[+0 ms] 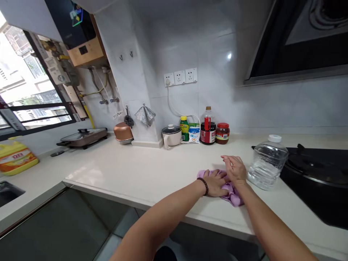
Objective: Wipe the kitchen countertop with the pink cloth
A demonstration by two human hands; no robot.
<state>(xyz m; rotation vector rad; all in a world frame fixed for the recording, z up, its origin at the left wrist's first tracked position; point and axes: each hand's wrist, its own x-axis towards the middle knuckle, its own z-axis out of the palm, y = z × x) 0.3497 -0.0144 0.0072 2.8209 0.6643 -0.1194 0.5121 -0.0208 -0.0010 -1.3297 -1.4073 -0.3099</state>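
Note:
My left hand [216,184], with a dark beaded bracelet at the wrist, lies flat on a crumpled pink-purple cloth [234,195] on the counter, fingers spread. Close against it on the right, my right hand [235,169] is turned on its side over the cloth's edge. Its fingers are curled loosely together, and I see nothing in them. Just right of that hand stands a large clear plastic jug [268,165] with a white cap and clear liquid inside.
Along the wall stand a white electric pot [172,136], a green bottle [184,128], a seasoning bag [194,133], a dark sauce bottle [208,132] and a red-lidded jar [222,133]. A black stove [315,170] lies right. Left are an electric pan [84,137] and a yellow detergent jug [16,157].

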